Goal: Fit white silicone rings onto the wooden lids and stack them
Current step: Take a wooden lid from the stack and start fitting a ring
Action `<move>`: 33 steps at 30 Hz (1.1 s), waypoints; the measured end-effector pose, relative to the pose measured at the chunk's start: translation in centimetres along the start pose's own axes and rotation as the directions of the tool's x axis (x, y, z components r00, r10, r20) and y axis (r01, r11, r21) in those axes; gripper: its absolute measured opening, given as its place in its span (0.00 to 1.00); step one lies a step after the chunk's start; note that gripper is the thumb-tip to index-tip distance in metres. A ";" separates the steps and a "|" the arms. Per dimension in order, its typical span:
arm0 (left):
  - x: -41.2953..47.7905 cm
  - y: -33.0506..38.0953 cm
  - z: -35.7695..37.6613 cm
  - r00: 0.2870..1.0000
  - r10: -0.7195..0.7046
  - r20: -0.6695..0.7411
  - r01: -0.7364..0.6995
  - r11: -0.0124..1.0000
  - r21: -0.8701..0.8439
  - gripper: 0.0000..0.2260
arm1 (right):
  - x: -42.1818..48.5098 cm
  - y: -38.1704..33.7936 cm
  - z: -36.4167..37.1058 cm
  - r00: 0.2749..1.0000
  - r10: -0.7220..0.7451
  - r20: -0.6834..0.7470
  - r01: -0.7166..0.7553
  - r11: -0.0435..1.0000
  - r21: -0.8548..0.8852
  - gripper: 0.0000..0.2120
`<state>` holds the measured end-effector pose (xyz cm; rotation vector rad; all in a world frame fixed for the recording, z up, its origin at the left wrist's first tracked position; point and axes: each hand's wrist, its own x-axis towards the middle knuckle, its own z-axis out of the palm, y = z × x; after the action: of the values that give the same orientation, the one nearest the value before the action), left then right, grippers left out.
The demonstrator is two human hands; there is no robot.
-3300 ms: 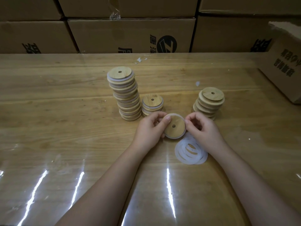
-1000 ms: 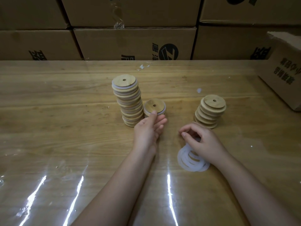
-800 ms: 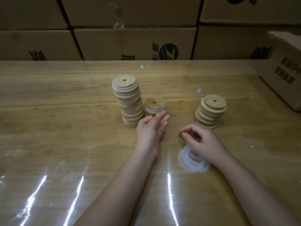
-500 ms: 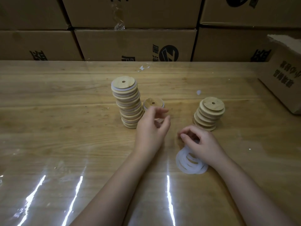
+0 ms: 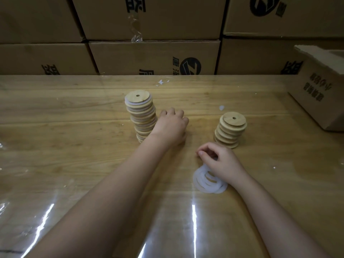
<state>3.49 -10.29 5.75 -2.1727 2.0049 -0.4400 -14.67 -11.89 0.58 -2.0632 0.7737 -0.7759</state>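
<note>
Left hand (image 5: 171, 125): lay knuckles-up, fingers curled downward, just beside the tall stack (image 5: 141, 118) on its right. Whatever sat beneath the palm was hidden, so it could not be told whether the hand grasped a lid or merely covered one. Its position suggested placing or steadying finished work next to the tall stack.

Right hand (image 5: 223, 164): rested on the far edge of the pile of white silicone rings (image 5: 206, 183), fingers (image 5: 202, 153) loosely curled and pointing left. Something pale showed under the fingers. Whether a ring was actually pinched could not be determined. The hand appeared stationed there to draw the next ring.

Tall stack: wooden lids, each round with a small centre hole, pale bands showing between the layers and a white edge beneath the top lid. These were judged fitted. The column leaned and stepped unevenly, which is a toppling risk if knocked.

Right-hand stack (image 5: 230, 130): shorter, plain wood with no white visible, behind the right hand. Judged to be lids awaiting rings.

Rings: thin, flat, translucent white, overlapping loosely on the table (image 5: 74, 146), which carried a glossy clear film.

Surroundings: cardboard boxes (image 5: 154, 58) walled the far edge, and an open box (image 5: 320, 94) stood at right.
</note>
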 end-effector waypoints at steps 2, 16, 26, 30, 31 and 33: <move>0.1 0.1 0.2 1.000 0.015 -0.007 -0.015 1.000 0.007 0.16 | 0.0 0.0 0.0 1.000 -0.009 -0.001 0.009 1.000 -0.005 0.08; 0.0 0.6 0.5 0.997 0.076 -0.022 -0.075 0.996 0.043 0.13 | 0.1 0.2 0.0 1.000 0.029 0.009 -0.029 1.000 -0.004 0.08; 0.6 3.1 -2.0 0.975 0.109 -0.193 -0.135 0.982 -0.129 0.19 | 0.2 0.3 0.1 1.000 0.024 -0.003 -0.024 0.999 -0.024 0.05; 2.1 6.4 -3.1 0.939 0.214 -0.269 -0.262 0.952 -0.159 0.20 | 0.3 0.5 0.1 0.998 0.051 -0.021 -0.052 0.998 -0.027 0.11; 2.4 7.0 -3.2 0.941 0.231 -0.247 -0.271 0.952 -0.142 0.20 | 0.3 0.6 0.1 0.998 0.063 -0.013 -0.064 0.998 -0.024 0.14; 3.0 7.7 -3.2 0.950 0.243 -0.194 -0.266 0.958 -0.104 0.19 | 0.4 0.7 0.1 0.997 0.080 -0.009 -0.080 0.997 -0.010 0.17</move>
<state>-4.60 -13.75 6.74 -1.9622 2.4362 -0.4970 -14.52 -12.51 0.03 -2.0263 0.8621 -0.7380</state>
